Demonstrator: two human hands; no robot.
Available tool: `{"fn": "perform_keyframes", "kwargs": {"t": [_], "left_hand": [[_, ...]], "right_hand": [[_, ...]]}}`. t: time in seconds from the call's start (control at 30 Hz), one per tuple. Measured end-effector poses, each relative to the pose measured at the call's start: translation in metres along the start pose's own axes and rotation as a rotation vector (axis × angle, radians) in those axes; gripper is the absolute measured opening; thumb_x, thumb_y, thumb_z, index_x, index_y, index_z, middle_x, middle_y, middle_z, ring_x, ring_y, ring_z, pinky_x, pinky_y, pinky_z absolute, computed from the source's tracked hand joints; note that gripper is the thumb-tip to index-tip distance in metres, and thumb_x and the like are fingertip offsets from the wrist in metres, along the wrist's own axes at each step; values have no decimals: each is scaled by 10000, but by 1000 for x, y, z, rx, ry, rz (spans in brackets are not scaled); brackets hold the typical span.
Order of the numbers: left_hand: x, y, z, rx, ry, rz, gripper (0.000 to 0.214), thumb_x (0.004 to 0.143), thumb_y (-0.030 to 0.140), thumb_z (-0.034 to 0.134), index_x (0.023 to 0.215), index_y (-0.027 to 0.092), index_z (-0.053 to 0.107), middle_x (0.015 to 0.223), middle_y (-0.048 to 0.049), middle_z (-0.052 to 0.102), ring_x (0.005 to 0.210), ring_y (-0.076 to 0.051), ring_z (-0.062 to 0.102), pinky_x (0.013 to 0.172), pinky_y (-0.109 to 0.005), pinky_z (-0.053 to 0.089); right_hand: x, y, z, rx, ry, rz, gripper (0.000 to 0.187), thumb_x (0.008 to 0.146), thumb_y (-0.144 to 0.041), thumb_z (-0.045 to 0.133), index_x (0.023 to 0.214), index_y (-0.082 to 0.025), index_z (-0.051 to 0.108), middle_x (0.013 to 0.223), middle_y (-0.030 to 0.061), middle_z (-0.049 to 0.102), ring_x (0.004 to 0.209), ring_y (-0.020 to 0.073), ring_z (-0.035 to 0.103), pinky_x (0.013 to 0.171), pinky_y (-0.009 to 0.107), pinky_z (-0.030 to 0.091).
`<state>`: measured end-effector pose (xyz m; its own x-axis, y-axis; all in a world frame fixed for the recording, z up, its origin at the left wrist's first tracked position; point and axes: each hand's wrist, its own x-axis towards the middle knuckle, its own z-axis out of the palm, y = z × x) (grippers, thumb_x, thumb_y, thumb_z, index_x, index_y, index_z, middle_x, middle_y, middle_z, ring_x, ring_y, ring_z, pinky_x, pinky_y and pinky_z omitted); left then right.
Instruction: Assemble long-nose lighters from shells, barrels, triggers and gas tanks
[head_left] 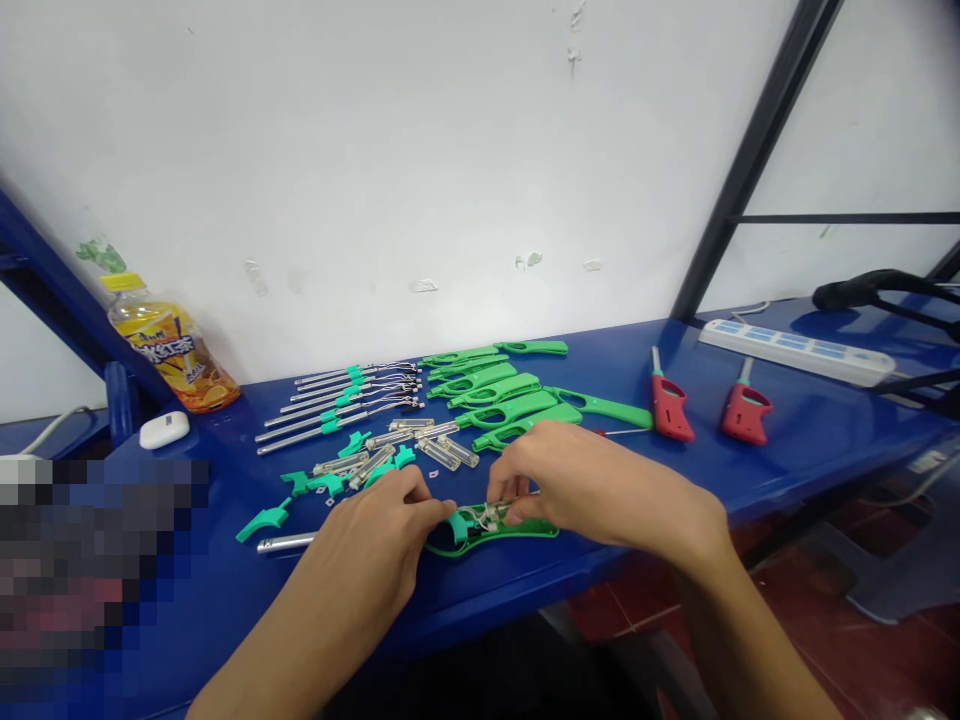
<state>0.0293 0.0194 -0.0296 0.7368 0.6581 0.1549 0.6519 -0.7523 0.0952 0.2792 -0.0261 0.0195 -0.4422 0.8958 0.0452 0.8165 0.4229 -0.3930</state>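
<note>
A green lighter casing half [517,530] lies open side up near the table's front edge, with thin wires and small parts inside. My left hand [390,520] is closed on its front end, beside a teal trigger [457,527]. A silver lighter tube [286,543] sticks out to the left from under that hand. My right hand [555,480] is closed, fingertips pinching a small clear part, seemingly a fuel tank, inside the casing; the fingers partly hide it. Behind my hands lie several clear fuel tanks [439,453] and loose teal triggers [264,520].
Several metal tubes with wires [311,430] and green casings [517,410] lie in rows toward the wall. Two red lighters [673,408], a screwdriver [626,432] and a power strip [795,350] are on the right. A drink bottle [176,350] and white earbud case [164,430] stand left.
</note>
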Motion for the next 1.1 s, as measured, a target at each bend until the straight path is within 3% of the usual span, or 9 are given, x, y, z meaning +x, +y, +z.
{"fn": "perform_keyframes", "kwargs": {"t": [0.33, 0.57, 0.7, 0.83, 1.1], "left_hand": [[2, 2, -2, -20, -35, -18, 462, 1030, 43, 509, 1251, 313, 812, 1015, -52, 682, 843, -233, 703, 691, -333, 478], [-2, -5, 1, -33, 22, 65, 361, 1050, 80, 484, 1064, 247, 805, 956, -35, 646, 773, -201, 669, 634, -307, 429], [-5, -7, -3, -46, -9, 55, 374, 1061, 83, 466, 1068, 264, 792, 960, -27, 650, 784, -193, 669, 652, -298, 435], [-6, -5, -10, -79, -72, 27, 392, 1072, 84, 453, 1111, 272, 794, 1007, -40, 666, 855, -212, 693, 727, -314, 488], [-5, -2, -11, -44, -89, 1, 378, 1070, 82, 450, 1075, 251, 788, 1020, -53, 659, 876, -230, 684, 743, -329, 495]], "right_hand": [[0, -4, -5, 43, -51, 107, 159, 875, -77, 801, 932, -225, 789, 860, -33, 793, 761, 140, 673, 620, 236, 386], [-1, -5, -1, 52, -69, 82, 129, 899, -136, 841, 966, -230, 785, 852, -47, 796, 738, 133, 683, 631, 246, 389], [-15, -4, 15, 2, 18, 6, 64, 1011, -246, 773, 1071, -267, 774, 973, -20, 795, 893, 194, 714, 716, 286, 427], [-30, 1, 36, 65, 144, -51, 146, 1109, -282, 638, 1207, -286, 745, 1108, -8, 778, 983, 202, 703, 822, 309, 468], [-33, 16, 58, 218, 280, -152, 214, 1139, -270, 573, 1222, -250, 769, 1160, 2, 805, 1043, 198, 691, 932, 312, 500]]}}
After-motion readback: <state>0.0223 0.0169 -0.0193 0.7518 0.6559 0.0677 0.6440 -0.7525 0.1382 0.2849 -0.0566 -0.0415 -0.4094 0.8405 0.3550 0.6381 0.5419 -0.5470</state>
